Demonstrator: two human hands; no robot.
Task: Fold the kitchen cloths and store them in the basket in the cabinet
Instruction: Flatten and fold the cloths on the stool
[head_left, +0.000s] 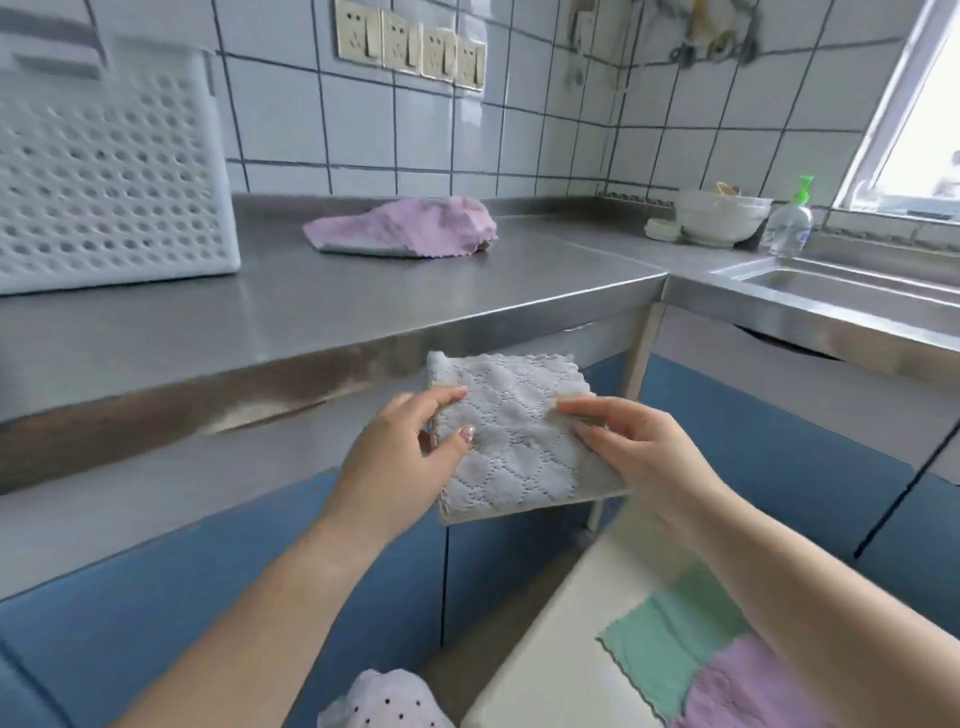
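Nearest, bottom R: a white surface (545, 654) w/ a green cloth (670, 644) and a purple cloth (743, 691) lying flat on it, edges overlapping; looks like 2 more waiting, or done, can't tell which. A dotted white bit of fabric (384, 699) shows at the bottom edge.

Mid-air, in front of the counter edge: the grey quilted cloth (511, 441), already folded to a small square, at least 2 layers visible at its lower edge. Left hand (410, 457) pinches its L edge, thumb on top and fingers behind. Right hand (634, 441) pinches the R edge the same way. Cloth hangs free and touches nothing else.

Step in hand, as I judge it: finishing the fold before stowing. To do it well, line up the scalloped edges first, keep both pinches near the corners so the layers don't slide, then press the crease flat on the counter rather than mid-air. Pass it to 1 hand only once the stack is square.

Further back: the steel counter (363, 312) w/ a crumpled purple cloth (405, 228) near the wall, unfolded. The white perforated basket (109, 171) stands on the counter at far L, not in a cabinet. Blue cabinet doors (208, 597) below look closed. So approx 1 cloth folded in hand, at least 1 left to do, and the basket has yet to be put away.
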